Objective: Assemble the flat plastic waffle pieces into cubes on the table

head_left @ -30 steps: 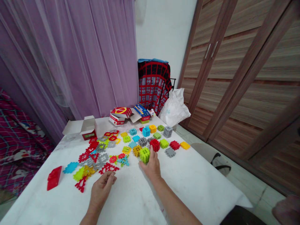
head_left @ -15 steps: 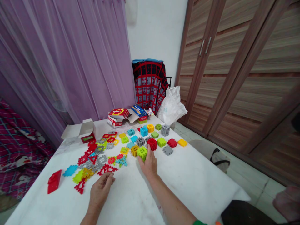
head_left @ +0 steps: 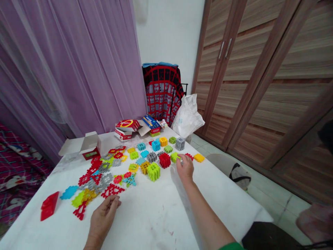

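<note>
My right hand (head_left: 185,168) is over the right side of the stacks, its thumb and forefinger apart at the edge of a small light-green stack of notched plastic building tiles (head_left: 174,157). It partly covers the tiles behind it. A taller light-green stack (head_left: 153,172) stands to its left, beside a red stack (head_left: 164,160) and a dark-yellow stack (head_left: 145,167). My left hand (head_left: 104,211) rests low near the table's front, fingers curled with the thumb against them and nothing visible in them. Just beyond it lies a red triangular tile (head_left: 112,190).
Loose tiles in several colours spread over the left of the white table (head_left: 151,215). A red plastic piece (head_left: 49,206) lies at the left. An open box (head_left: 91,147), more cartons (head_left: 127,125) and a white bag (head_left: 188,116) are farther back. A yellow tile (head_left: 199,158) is near the right edge.
My right hand has left the taller light-green stack and moved right to the small light-green one. My left hand keeps nearly the same pose. The view has shifted slightly.
</note>
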The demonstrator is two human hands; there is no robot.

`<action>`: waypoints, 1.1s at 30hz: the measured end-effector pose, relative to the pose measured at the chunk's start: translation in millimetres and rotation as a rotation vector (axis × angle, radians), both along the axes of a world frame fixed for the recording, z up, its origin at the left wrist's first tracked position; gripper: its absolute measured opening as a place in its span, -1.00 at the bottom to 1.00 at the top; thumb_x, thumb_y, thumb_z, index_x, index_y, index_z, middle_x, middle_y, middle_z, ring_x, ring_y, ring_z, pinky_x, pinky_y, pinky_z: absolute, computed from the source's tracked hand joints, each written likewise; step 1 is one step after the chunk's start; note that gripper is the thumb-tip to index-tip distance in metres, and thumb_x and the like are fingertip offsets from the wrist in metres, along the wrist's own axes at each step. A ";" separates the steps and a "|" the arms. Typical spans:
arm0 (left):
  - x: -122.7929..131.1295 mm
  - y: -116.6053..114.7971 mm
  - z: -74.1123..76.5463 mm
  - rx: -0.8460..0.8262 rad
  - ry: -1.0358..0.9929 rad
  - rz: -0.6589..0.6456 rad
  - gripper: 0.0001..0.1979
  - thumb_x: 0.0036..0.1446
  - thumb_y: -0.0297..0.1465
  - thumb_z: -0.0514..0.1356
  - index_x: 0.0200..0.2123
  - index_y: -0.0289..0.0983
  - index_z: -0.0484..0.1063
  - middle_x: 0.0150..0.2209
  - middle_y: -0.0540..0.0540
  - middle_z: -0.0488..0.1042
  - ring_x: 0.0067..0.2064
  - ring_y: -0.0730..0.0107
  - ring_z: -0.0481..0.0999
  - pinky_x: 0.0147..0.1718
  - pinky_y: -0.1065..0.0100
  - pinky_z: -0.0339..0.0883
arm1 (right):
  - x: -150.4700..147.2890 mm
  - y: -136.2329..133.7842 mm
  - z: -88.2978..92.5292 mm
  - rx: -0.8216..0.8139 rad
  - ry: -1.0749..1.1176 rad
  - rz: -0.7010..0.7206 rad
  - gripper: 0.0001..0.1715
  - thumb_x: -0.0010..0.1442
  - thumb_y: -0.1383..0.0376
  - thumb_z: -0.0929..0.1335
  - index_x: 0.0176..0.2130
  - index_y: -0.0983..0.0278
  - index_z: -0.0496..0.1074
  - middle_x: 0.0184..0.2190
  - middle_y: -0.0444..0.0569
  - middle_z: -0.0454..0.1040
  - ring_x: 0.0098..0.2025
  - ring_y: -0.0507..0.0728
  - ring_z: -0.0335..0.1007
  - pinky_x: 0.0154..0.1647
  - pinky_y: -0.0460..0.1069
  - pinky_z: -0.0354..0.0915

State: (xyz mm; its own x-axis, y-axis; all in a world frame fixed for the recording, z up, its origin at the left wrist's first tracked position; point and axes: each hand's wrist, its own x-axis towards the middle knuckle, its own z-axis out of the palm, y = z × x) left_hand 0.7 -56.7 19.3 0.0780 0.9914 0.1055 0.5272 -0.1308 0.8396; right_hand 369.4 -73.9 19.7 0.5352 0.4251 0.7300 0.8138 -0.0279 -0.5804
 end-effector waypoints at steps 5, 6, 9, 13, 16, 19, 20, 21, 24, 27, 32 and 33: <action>0.9 -0.6 1.7 -0.006 0.027 0.013 -0.57 -0.09 0.07 0.15 -0.37 -0.15 0.51 -0.46 -0.02 0.65 -0.30 0.17 0.66 -0.29 0.34 0.50 | 4.1 13.9 3.7 -0.130 -0.042 0.136 -0.70 0.17 0.27 0.30 -0.14 0.26 0.53 -0.12 0.09 0.56 -0.05 0.24 0.40 0.05 0.14 0.28; 0.9 -0.9 2.1 -0.003 0.037 0.017 -0.57 -0.09 0.06 0.14 -0.37 -0.15 0.51 -0.46 -0.02 0.65 -0.30 0.17 0.66 -0.29 0.34 0.50 | 5.3 16.8 6.3 -0.158 -0.051 0.188 -0.67 0.17 0.27 0.30 -0.10 0.26 0.52 -0.08 0.09 0.55 -0.01 0.24 0.38 0.08 0.14 0.26; 1.2 -2.3 4.1 -0.003 0.061 0.029 -0.57 -0.09 0.06 0.14 -0.37 -0.15 0.52 -0.46 -0.02 0.65 -0.30 0.18 0.66 -0.29 0.34 0.50 | 18.6 26.3 24.0 -0.314 -0.109 0.406 -0.57 0.16 0.26 0.34 0.03 0.22 0.48 0.06 0.07 0.49 0.12 0.23 0.33 0.17 0.16 0.20; 2.8 -4.9 6.6 -0.004 0.064 0.034 -0.58 -0.08 0.05 0.13 -0.38 -0.15 0.51 -0.46 -0.02 0.65 -0.32 0.19 0.66 -0.30 0.35 0.50 | 37.4 42.8 66.5 -0.727 -0.317 0.683 -0.28 0.02 0.17 0.46 0.18 0.21 0.38 0.23 0.10 0.34 0.26 0.30 0.18 0.25 0.21 0.11; 4.1 -5.9 7.2 -0.002 0.059 0.033 -0.58 -0.09 0.04 0.12 -0.39 -0.15 0.51 -0.46 -0.02 0.65 -0.33 0.20 0.66 -0.29 0.35 0.50 | 33.6 55.7 95.2 -0.965 -0.526 0.769 -0.12 -0.07 0.15 0.51 0.22 0.14 0.33 0.25 0.07 0.31 0.27 0.35 0.17 0.22 0.23 0.12; 4.7 -6.0 7.2 0.000 0.065 0.037 -0.58 -0.08 0.05 0.12 -0.38 -0.15 0.51 -0.45 -0.02 0.65 -0.33 0.21 0.65 -0.27 0.34 0.50 | 19.5 65.2 109.9 -1.109 -0.681 0.775 -0.02 -0.13 0.18 0.54 0.25 0.13 0.29 0.24 0.09 0.32 0.24 0.37 0.21 0.19 0.20 0.16; 4.8 -5.9 7.1 -0.003 0.070 0.038 -0.57 -0.09 0.05 0.12 -0.38 -0.16 0.51 -0.45 -0.02 0.65 -0.32 0.21 0.65 -0.27 0.34 0.50 | 14.9 67.6 111.7 -1.142 -0.719 0.773 0.01 -0.15 0.19 0.55 0.26 0.14 0.27 0.23 0.11 0.33 0.23 0.38 0.23 0.17 0.18 0.18; 4.8 -5.8 7.0 -0.007 0.077 0.038 -0.57 -0.08 0.05 0.11 -0.38 -0.16 0.51 -0.45 -0.02 0.65 -0.32 0.21 0.65 -0.27 0.34 0.50 | 11.0 69.7 112.3 -1.168 -0.752 0.770 0.05 -0.18 0.20 0.55 0.27 0.15 0.26 0.21 0.12 0.35 0.21 0.38 0.25 0.16 0.17 0.20; 4.2 -5.4 6.0 -0.011 0.092 0.043 -0.55 -0.08 0.06 0.11 -0.36 -0.16 0.51 -0.44 -0.03 0.65 -0.30 0.21 0.66 -0.26 0.33 0.50 | 4.2 74.4 109.9 -1.238 -0.825 0.760 0.10 -0.20 0.22 0.56 0.29 0.16 0.23 0.14 0.13 0.42 0.15 0.38 0.33 0.09 0.12 0.26; 2.9 -5.0 4.7 -0.001 0.093 0.040 -0.56 -0.07 0.06 0.11 -0.36 -0.16 0.51 -0.44 -0.03 0.65 -0.31 0.21 0.66 -0.27 0.34 0.50 | 3.5 77.0 105.7 -1.275 -0.852 0.746 0.10 -0.21 0.23 0.56 0.29 0.14 0.23 0.09 0.11 0.47 0.09 0.36 0.39 0.02 0.09 0.30; 1.1 -4.5 2.6 0.019 0.099 0.023 -0.57 -0.04 0.05 0.11 -0.35 -0.15 0.51 -0.44 -0.02 0.65 -0.31 0.22 0.66 -0.28 0.34 0.49 | 6.5 77.9 102.0 -1.295 -0.844 0.737 0.11 -0.17 0.25 0.54 0.31 0.12 0.18 0.13 0.07 0.45 0.08 0.31 0.40 -0.04 0.02 0.32; 0.8 -4.5 2.3 0.020 0.103 0.022 -0.57 -0.03 0.05 0.10 -0.35 -0.15 0.51 -0.44 -0.02 0.65 -0.31 0.22 0.66 -0.28 0.34 0.49 | 6.9 77.7 101.9 -1.303 -0.840 0.741 0.11 -0.16 0.25 0.54 0.32 0.14 0.17 0.14 0.08 0.43 0.09 0.31 0.40 -0.04 0.01 0.32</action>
State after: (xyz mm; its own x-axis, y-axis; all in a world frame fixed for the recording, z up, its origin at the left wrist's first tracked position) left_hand 1.5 -61.2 21.6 0.0676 0.9908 0.1176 0.6132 -0.1343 0.7784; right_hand 376.3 3.8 121.6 -0.3533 0.8807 -0.3154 0.9155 0.3949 0.0772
